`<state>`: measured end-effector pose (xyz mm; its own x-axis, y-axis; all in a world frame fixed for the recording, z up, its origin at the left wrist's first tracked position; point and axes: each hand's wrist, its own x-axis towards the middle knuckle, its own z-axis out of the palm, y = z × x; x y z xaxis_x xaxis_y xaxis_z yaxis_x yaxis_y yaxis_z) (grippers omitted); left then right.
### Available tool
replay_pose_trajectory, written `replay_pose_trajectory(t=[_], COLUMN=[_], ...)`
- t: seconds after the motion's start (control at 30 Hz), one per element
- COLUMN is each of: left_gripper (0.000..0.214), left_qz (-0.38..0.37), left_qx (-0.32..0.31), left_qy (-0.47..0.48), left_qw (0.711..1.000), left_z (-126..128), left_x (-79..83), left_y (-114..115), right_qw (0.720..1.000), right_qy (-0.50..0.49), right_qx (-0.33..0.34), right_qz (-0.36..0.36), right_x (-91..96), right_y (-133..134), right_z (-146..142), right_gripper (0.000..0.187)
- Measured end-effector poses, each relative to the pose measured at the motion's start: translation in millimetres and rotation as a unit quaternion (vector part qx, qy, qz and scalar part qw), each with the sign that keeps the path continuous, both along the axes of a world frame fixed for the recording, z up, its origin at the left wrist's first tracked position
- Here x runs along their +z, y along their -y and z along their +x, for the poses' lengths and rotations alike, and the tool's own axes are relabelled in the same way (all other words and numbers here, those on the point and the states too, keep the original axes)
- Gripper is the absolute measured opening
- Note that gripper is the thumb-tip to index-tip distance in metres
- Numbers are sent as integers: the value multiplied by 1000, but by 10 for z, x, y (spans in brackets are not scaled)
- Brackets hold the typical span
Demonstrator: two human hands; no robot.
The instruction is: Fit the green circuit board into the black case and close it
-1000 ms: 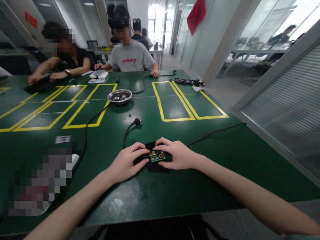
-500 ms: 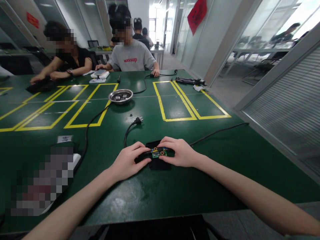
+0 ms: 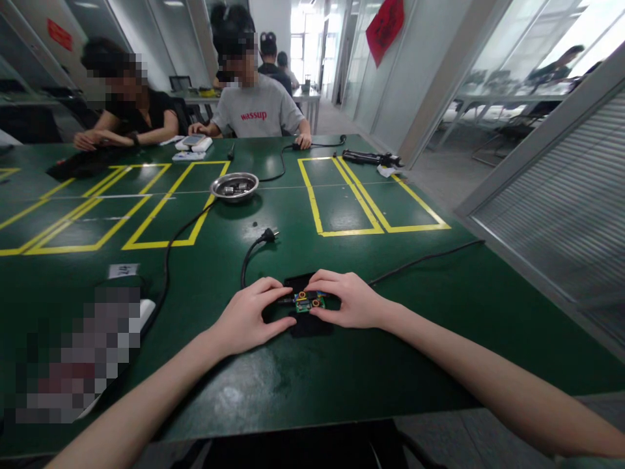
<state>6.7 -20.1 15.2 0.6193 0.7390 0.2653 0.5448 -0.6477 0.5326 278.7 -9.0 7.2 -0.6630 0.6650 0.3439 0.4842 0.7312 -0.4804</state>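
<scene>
I see the green circuit board (image 3: 303,305) over a black casing (image 3: 311,327) on the surface (image 3: 390,371), between my two hands. Its long axis seems to run roughly left to right. It lies leftward of my right hand (image 3: 349,299), the nearer one, whose thumb and fingertips appear to pinch its near and far edges. My left hand (image 3: 251,319) sits at the board's left end, thumb and fingers spread around a dark cable (image 3: 287,301); I can't tell whether they touch it.

Red lettering on a co-worker's grey T-shirt (image 3: 254,116) reads "wassup". A white label (image 3: 124,270) seems to say "24".
</scene>
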Motion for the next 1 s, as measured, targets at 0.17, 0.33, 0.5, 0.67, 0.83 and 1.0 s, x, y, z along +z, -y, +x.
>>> replay_pose_trajectory(t=[0.17, 0.33, 0.5, 0.67, 0.83, 1.0], left_gripper=[48, 52, 56, 56, 55, 58], left_qz=[11, 41, 58, 60, 57, 53], left_qx=[11, 6, 7, 10, 11, 16], left_qy=[-5, -16, -24, -30, -36, -35], left_qw=[1000, 999, 998, 998, 998, 998], left_z=[4, 1, -5, -14, -22, -39], left_x=[-18, -11, -20, -42, -38, -56], left_y=[9, -10, -36, -56, -93, -131], right_qw=[999, 996, 993, 993, 991, 988], right_qy=[23, 60, 81, 84, 99, 107], right_qx=[-20, -60, -81, -76, -89, -114], right_qz=[11, 14, 13, 12, 14, 15], right_x=[-13, -10, 7, 35, 54, 39], right_y=[0, -25, -36, -37, -43, -39], right_z=[-3, -17, -18, -10, -15, -30], right_gripper=[31, 37, 47, 45, 42, 46])
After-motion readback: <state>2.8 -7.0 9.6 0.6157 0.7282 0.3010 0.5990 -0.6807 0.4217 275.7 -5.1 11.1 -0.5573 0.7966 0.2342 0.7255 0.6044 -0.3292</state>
